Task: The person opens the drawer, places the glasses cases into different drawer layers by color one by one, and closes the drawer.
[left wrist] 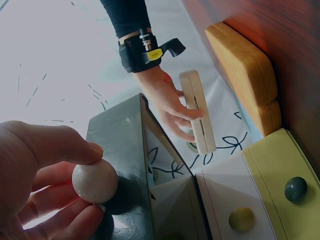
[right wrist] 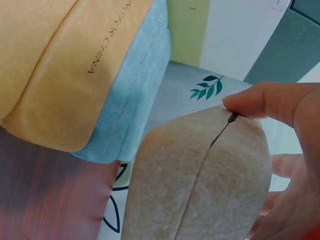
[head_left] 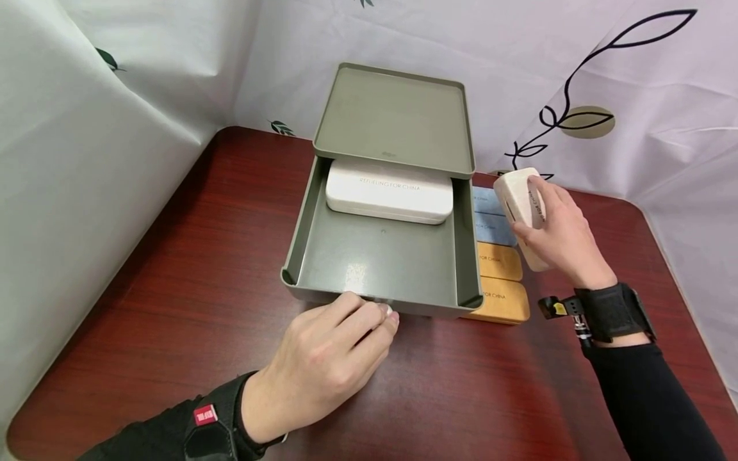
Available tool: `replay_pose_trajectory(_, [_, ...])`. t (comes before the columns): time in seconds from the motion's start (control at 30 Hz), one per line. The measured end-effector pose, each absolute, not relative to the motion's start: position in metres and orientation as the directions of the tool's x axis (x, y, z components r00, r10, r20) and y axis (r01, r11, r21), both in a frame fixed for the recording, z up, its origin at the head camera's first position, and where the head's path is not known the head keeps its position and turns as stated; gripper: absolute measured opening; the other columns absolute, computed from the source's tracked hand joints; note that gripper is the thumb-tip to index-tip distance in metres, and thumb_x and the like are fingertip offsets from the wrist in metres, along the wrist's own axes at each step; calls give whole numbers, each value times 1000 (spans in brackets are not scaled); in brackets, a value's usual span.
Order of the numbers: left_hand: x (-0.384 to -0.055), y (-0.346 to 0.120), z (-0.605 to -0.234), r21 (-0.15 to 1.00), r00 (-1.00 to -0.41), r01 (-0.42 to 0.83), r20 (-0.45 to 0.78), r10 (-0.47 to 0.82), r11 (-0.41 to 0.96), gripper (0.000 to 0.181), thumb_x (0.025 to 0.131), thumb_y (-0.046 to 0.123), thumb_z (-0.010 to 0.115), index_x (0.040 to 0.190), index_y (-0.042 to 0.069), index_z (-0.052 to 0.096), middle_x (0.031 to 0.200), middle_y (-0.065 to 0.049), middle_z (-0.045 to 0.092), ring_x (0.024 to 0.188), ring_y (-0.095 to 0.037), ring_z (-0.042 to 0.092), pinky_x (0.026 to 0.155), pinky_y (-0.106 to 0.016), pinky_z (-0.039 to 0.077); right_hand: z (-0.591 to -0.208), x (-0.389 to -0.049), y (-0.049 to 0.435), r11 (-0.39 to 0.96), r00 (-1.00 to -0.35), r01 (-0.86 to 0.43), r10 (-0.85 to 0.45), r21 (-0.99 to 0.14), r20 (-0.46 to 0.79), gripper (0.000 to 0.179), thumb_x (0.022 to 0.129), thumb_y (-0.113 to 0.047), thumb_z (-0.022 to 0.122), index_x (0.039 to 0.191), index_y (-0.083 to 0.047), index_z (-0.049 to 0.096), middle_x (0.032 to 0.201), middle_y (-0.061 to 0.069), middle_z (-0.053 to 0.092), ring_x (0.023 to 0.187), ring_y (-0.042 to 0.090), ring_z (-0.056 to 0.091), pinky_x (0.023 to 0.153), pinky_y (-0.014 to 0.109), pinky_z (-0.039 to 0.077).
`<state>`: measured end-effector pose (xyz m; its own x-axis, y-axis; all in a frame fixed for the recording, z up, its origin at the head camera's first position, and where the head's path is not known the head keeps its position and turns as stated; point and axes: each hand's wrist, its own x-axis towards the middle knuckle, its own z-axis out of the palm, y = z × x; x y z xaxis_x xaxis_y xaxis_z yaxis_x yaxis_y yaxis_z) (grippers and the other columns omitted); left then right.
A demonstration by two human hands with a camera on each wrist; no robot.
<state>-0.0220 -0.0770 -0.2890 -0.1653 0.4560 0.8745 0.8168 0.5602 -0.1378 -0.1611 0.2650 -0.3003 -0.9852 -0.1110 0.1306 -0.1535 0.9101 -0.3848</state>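
Note:
My left hand [head_left: 325,358] pinches the round white knob [left wrist: 95,181] on the front of a grey-green drawer [head_left: 398,256], which is pulled out. Crosswise at the drawer's back lies a white glasses case [head_left: 386,192], lettered on its lid and partly under the chest's top [head_left: 398,118]. To the right of the drawer, my right hand [head_left: 567,234] grips another white glasses case [head_left: 513,186] between thumb and fingers. In the right wrist view the held case [right wrist: 195,185] shows its closed seam and a small dark tab near my thumb.
Two orange cases [head_left: 498,301] and two blue cases [head_left: 496,229] lie in a row on the dark red table [head_left: 190,256], right of the chest. Lower drawers, white [left wrist: 225,195] and yellow-green [left wrist: 277,175], have round knobs. White patterned cloth [head_left: 277,57] hangs behind.

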Motion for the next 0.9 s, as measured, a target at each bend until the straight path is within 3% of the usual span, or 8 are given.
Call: replay_pose_trajectory(0.9, [-23,-76,-288,-132,-168,816,877,450,563,15,85,-2,57,76,3,67,72,0,56,59,-11,43,51,-13,39,-295,-146,260,884,-979,-171,-104,-435,173,82,85,-18,68,154,-16,24,147,26,37,121,44,40,87,63,36])
